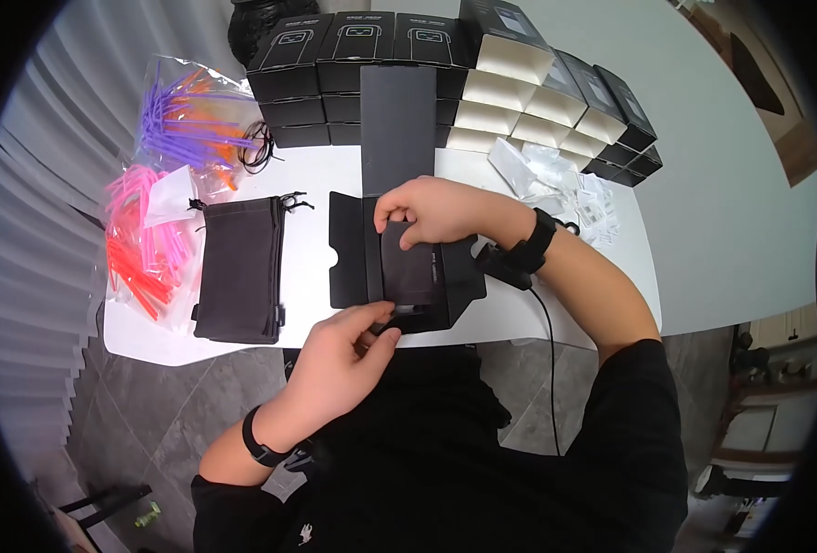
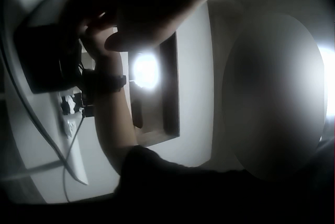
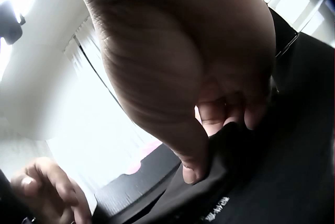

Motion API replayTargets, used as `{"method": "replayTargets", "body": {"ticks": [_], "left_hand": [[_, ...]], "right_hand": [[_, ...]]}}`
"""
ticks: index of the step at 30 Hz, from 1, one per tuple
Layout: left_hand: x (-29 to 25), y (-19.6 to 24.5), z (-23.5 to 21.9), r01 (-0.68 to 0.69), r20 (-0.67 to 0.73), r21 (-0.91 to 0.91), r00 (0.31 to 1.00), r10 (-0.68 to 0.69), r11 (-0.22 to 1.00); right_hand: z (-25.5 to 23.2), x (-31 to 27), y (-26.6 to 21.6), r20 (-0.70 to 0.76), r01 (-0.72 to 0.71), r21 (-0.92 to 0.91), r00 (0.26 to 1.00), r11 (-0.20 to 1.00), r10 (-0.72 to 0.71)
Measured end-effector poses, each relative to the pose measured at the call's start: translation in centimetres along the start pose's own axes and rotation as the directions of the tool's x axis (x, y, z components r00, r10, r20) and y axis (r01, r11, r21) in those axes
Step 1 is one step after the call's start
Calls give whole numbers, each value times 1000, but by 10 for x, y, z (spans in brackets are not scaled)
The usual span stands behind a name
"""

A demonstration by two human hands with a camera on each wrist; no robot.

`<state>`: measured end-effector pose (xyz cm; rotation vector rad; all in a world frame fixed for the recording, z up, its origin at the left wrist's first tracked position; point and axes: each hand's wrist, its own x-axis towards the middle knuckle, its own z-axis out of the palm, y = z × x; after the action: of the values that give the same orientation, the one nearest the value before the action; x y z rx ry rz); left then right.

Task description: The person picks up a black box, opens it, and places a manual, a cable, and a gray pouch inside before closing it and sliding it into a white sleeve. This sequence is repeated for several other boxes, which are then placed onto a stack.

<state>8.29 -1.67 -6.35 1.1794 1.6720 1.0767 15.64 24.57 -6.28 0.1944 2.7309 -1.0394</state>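
Note:
An opened black box (image 1: 468, 276) stands at the table's front edge, its long lid flap (image 1: 397, 129) laid back. Inside it lies a black fabric pouch (image 1: 407, 267) with small pale lettering along one side. My right hand (image 1: 445, 210) reaches over from the right and pinches the pouch's far end between thumb and fingers; the right wrist view shows the pouch cloth (image 3: 222, 153) bunched there. My left hand (image 1: 344, 355) is at the box's near left corner, fingertips at the pouch's near end and fingers loosely bent. The left wrist view is dark and shows little of the hold.
A stack of flat black pouches (image 1: 238, 272) lies left of the box. Bags of purple and orange sticks (image 1: 183, 120) and pink and red ones (image 1: 146, 240) are farther left. Black boxes (image 1: 353, 55) are piled along the back; small white packets (image 1: 556, 189) lie at right.

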Motion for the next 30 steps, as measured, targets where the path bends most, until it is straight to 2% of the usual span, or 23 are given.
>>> {"method": "replayTargets", "body": {"ticks": [1,2,5,8,11,14,17,20,23,26,29,30], "left_hand": [[2,-2,1,-194,-58,237,975,214,952],[4,-4,2,-349,-64,466,903,425,813],[15,-6,7,-459,24,621,821,571,635],[21,-9,16,-462,82,663,827,556,589],[27,-15,17,-491,184,738,807,562,463],[29,-24,17,-465,226,734,855,468,495],[31,-20,15,-417,231,710,899,371,567],[32,-21,17,-402,236,724,908,347,560],[33,-19,17,-400,256,733,912,321,551],[35,-23,18,-388,262,741,918,296,547],[28,-20,13,-410,181,701,894,410,584],[25,-18,8,-402,127,679,889,441,614]], "right_hand": [[2,1,-3,3,-6,-34,1000,999,6],[3,1,-5,8,-12,-69,1000,998,12],[17,5,3,-145,15,-199,988,980,-45],[28,4,0,-248,-28,-409,965,912,-81],[32,-1,0,-246,148,-603,900,784,-359],[25,-14,-10,-118,200,-556,942,807,-315],[22,-22,-21,103,170,-483,985,859,-138],[31,-24,-19,168,110,-540,986,835,-21],[31,-24,-21,192,92,-538,981,838,15],[33,-27,-10,87,104,-407,993,908,-75],[23,-42,-17,-1,217,-242,975,946,-224],[23,-41,-14,-15,251,-254,965,934,-263]]}}
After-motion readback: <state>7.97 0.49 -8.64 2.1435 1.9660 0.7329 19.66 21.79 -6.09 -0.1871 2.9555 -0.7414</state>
